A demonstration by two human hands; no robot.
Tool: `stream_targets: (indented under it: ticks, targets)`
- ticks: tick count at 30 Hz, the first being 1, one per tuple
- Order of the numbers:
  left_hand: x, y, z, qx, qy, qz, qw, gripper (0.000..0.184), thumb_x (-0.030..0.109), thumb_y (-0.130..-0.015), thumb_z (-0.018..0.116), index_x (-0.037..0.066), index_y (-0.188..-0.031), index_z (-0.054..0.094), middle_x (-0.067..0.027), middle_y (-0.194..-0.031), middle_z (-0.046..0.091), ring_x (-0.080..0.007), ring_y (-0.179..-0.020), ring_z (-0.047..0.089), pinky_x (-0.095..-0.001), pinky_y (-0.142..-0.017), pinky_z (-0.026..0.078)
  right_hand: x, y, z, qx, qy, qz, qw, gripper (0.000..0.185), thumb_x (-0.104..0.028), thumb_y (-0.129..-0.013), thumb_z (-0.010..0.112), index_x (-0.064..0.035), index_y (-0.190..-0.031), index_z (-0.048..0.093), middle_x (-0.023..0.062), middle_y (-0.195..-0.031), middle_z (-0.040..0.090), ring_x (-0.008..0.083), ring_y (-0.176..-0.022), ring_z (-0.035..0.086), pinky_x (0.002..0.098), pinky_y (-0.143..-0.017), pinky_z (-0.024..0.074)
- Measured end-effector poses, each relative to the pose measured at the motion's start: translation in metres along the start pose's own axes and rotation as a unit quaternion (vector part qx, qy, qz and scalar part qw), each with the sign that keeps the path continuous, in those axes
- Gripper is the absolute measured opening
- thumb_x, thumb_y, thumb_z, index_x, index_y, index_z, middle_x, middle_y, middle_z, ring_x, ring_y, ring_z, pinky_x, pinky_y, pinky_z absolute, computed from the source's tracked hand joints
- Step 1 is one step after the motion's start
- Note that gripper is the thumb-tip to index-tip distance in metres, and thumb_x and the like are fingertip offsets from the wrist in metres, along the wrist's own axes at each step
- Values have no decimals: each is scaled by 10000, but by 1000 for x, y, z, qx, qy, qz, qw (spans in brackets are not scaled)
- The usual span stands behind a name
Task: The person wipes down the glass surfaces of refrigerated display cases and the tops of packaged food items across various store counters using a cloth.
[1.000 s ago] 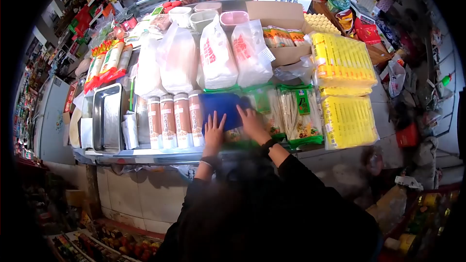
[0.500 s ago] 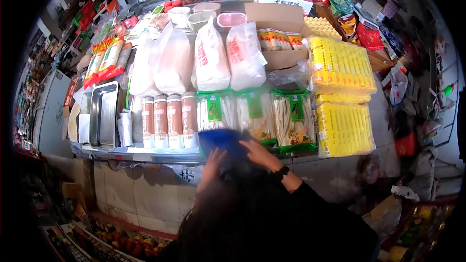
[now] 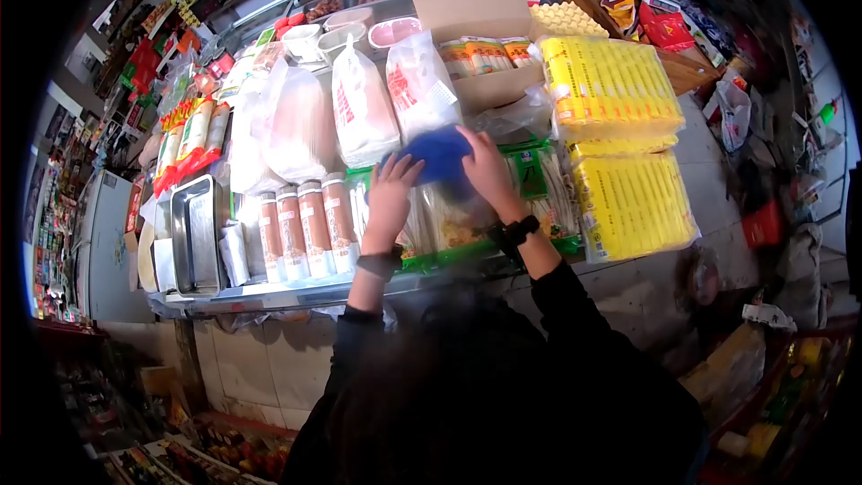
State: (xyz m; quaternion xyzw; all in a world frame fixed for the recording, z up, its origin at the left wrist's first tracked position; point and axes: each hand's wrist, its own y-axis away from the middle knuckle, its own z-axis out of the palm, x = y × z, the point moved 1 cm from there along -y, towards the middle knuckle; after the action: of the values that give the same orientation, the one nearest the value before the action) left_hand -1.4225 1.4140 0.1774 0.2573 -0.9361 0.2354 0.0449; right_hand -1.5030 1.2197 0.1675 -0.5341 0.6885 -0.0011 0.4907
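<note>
A blurred blue thing (image 3: pixel 440 154), apparently a cloth or bag, lies between my hands over the green-edged noodle packs (image 3: pixel 453 216). On its left side rests my left hand (image 3: pixel 392 193), fingers spread apart. My right hand (image 3: pixel 486 171) is at its right edge, fingers bent over it; the grip itself is hard to make out. White bags with red print (image 3: pixel 364 112) stand just behind the blue thing. Brown-and-white tubes (image 3: pixel 313 220) are lined up left of my left hand.
Yellow packs (image 3: pixel 633 202) are stacked on the right. A metal tray (image 3: pixel 195 238) sits at the left, and a cardboard box (image 3: pixel 489 88) with orange packets is at the back. The counter's front edge (image 3: pixel 260 303) runs below the goods.
Half a second ago the blue thing was near the counter's front edge; it is now farther back over the noodle packs, with both hands farther forward. The view has shifted.
</note>
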Motion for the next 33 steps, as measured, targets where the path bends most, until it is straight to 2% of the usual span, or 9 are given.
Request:
stream_targets:
  ticks: [1,3,5,7,13,25,27,29,33]
  targets:
    - [-1,0,21,-21,-39,-8,999,687,-100,-720,488,217,-1327,526,-131,-1382,477,-326,-1320,399,-519,-1072,306,3,5,4,2,2,0,1000,504,-14,-790,542,-151,-1275,554,154,-1033,580,349,-936,581,381,-786,490]
    - [-13,20,74,-83,-61,-15,995,562,45,-829,477,227,-1360,490,-169,-1419,426,-381,-1338,354,-577,-1074,271,11,26,17,-111,256,33,960,556,-34,-794,554,-171,-1331,509,155,-1043,575,337,-925,592,400,-761,497]
    - [-28,49,126,-160,-46,-11,986,568,93,-849,480,254,-1393,449,-162,-1437,406,-390,-1340,347,-573,-1089,251,65,67,54,-198,302,-42,932,592,-46,-804,548,-179,-1374,462,171,-1160,548,355,-1042,545,416,-861,466]
    - [-23,62,140,-102,-95,17,990,585,121,-847,497,248,-1412,423,-163,-1442,399,-394,-1338,346,-566,-1096,247,74,90,79,-103,342,-71,931,607,-53,-815,535,-165,-1401,424,190,-1289,499,349,-1121,505,433,-900,441]
    - [-12,61,132,-92,-106,-4,990,605,163,-834,532,209,-1423,402,-166,-1426,415,-386,-1329,356,-543,-1111,221,57,96,95,-164,430,-8,888,605,-113,-856,498,-129,-1443,351,202,-1438,381,335,-1241,420,421,-908,414]
    - [-18,67,145,-87,-81,-42,992,631,158,-846,519,224,-1452,355,-145,-1465,376,-333,-1360,337,-507,-1134,187,59,91,100,-217,442,9,870,681,-117,-834,578,-162,-1463,320,209,-1442,365,340,-1299,377,423,-953,402]
    - [-17,70,143,-72,-62,-58,994,612,160,-847,524,219,-1439,376,-146,-1454,389,-336,-1359,339,-505,-1132,195,56,91,86,-239,420,-5,875,697,-109,-832,582,-167,-1468,303,204,-1447,355,354,-1288,380,439,-975,396]
    - [-15,78,139,-64,-34,-42,996,480,234,-844,537,198,-1322,524,-147,-1396,458,-344,-1342,365,-513,-1116,233,48,93,74,-265,398,-21,878,712,-101,-830,585,-172,-1473,287,200,-1452,345,367,-1278,383,455,-997,390]
    - [2,123,110,-85,82,-29,993,511,211,-770,596,185,-1279,559,-169,-1374,463,-360,-1342,358,-508,-1116,249,16,134,52,-265,283,23,921,612,45,-794,532,-123,-1378,451,198,-1398,406,401,-1251,381,433,-1044,360]
